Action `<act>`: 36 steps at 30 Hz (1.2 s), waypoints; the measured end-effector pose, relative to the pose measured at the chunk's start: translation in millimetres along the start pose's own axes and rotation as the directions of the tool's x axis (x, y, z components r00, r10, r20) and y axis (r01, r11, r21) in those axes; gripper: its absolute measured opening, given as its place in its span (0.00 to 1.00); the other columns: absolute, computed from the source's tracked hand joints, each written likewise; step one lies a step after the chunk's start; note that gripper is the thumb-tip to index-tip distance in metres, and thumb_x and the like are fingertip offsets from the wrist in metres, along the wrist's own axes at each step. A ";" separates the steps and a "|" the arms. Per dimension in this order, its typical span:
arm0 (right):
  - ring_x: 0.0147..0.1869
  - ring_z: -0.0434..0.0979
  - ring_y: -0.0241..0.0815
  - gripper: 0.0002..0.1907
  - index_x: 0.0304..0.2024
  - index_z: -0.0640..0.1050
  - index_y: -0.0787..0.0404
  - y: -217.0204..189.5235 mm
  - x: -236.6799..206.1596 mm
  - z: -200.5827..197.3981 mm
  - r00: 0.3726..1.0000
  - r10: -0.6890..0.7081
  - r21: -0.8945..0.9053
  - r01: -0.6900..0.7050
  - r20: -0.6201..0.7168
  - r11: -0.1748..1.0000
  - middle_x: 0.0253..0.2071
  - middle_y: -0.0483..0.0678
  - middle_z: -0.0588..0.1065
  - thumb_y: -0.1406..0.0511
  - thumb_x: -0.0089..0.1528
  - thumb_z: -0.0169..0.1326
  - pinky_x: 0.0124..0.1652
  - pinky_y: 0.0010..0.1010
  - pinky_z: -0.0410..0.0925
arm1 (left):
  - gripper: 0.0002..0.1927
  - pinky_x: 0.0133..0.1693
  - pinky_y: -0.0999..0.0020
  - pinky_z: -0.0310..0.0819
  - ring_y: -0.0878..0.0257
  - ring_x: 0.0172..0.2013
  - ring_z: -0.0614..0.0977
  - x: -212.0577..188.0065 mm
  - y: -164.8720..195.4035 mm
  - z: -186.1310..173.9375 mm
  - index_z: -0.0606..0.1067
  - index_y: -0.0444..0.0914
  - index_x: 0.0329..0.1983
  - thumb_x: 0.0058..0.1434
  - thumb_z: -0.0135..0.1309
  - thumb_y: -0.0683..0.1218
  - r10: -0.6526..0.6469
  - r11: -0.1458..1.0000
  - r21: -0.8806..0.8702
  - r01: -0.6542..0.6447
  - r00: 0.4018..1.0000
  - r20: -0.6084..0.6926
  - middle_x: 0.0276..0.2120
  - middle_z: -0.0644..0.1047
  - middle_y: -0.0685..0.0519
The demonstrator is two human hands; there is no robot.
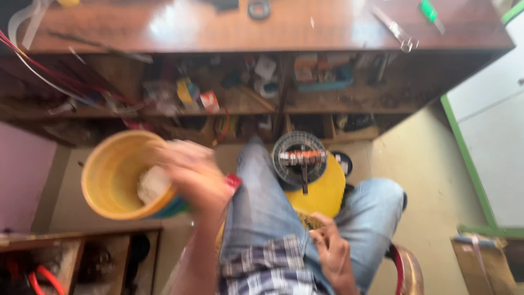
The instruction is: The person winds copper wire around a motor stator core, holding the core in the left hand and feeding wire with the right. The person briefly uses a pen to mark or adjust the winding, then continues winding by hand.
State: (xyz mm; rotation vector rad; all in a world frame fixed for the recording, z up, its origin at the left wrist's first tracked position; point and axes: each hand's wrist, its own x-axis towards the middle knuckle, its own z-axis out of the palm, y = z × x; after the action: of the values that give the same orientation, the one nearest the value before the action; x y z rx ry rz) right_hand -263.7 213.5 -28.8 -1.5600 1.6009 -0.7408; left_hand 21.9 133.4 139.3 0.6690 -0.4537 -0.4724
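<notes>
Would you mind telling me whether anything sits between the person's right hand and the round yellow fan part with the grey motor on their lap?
Nothing visible does. The right hand rests at the lower edge of the round yellow fan part between the knees. The left hand is off to the side on the yellow plastic bowl.

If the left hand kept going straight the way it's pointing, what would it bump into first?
Probably the yellow bowl. The left hand already reaches over its rim, pointing toward the pale lump inside, so it would likely meet that lump first. The picture is blurred, so depth is uncertain.
</notes>
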 end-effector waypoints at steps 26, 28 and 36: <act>0.48 0.82 0.47 0.11 0.45 0.80 0.68 -81.7 141.2 -45.1 0.747 -0.664 0.029 0.664 -0.026 0.747 0.46 0.55 0.80 0.70 0.63 0.67 0.49 0.31 0.74 | 0.21 0.39 0.66 0.79 0.61 0.40 0.84 -32.4 -148.9 -35.9 0.78 0.47 0.54 0.60 0.67 0.56 -0.252 0.690 0.457 -0.561 0.405 0.879 0.49 0.77 0.58; 0.48 0.83 0.46 0.11 0.47 0.80 0.67 -76.7 140.0 -45.0 0.782 -0.622 0.086 0.623 -0.042 0.777 0.46 0.54 0.81 0.71 0.64 0.66 0.50 0.31 0.74 | 0.20 0.38 0.66 0.79 0.62 0.39 0.84 -34.9 -150.1 -35.5 0.78 0.46 0.53 0.60 0.67 0.55 -0.249 0.701 0.454 -0.550 0.408 0.878 0.48 0.77 0.58; 0.48 0.83 0.44 0.10 0.46 0.82 0.65 -77.1 143.3 -53.3 0.791 -0.611 -0.013 0.612 0.018 0.791 0.45 0.54 0.81 0.74 0.62 0.67 0.49 0.30 0.74 | 0.17 0.36 0.68 0.79 0.64 0.36 0.84 -47.2 -151.6 -35.8 0.79 0.46 0.52 0.61 0.67 0.50 -0.276 0.691 0.512 -0.511 0.469 0.839 0.43 0.77 0.59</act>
State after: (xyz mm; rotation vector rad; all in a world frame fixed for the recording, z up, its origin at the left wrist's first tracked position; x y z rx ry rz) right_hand -260.1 59.5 46.1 -2.1245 1.0703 -1.0501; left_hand -36.9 71.8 0.5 1.1253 -1.8048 -0.4562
